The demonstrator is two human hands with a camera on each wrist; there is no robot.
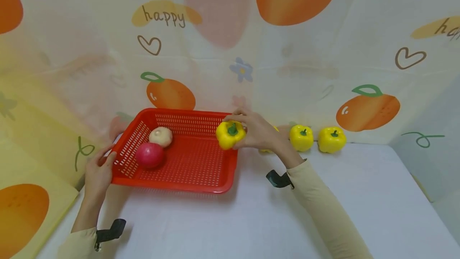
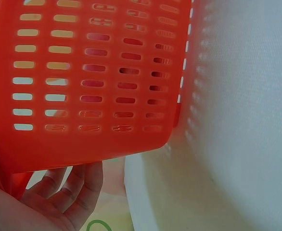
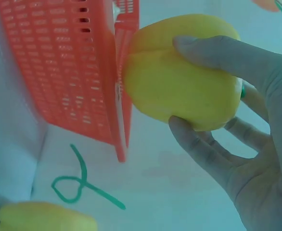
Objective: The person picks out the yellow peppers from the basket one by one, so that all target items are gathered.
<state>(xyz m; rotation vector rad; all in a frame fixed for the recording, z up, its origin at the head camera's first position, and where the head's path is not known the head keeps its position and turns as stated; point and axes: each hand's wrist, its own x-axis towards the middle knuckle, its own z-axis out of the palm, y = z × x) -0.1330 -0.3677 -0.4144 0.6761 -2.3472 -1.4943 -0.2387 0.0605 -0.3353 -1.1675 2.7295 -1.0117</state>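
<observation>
A yellow bell pepper (image 1: 230,136) with a green stem is held by my right hand (image 1: 253,128), over the right rim of a red plastic basket (image 1: 195,185). In the right wrist view the thumb and fingers grip the pepper (image 3: 179,77) from opposite sides, beside the basket wall (image 3: 69,62). My left hand (image 1: 98,171) holds the basket's left rim; the left wrist view has its fingers (image 2: 90,185) curled under that edge. Inside the basket, towards the left, lie a pinkish-red round item (image 1: 149,155) and a cream-coloured round item (image 1: 161,136).
Two yellow bell peppers (image 1: 301,138) (image 1: 332,139) stand at the back of the white table (image 1: 323,195), right of the basket. Another yellow pepper (image 1: 266,150) is mostly hidden behind the right hand and wrist. A fruit-patterned cloth (image 1: 287,71) hangs behind the table.
</observation>
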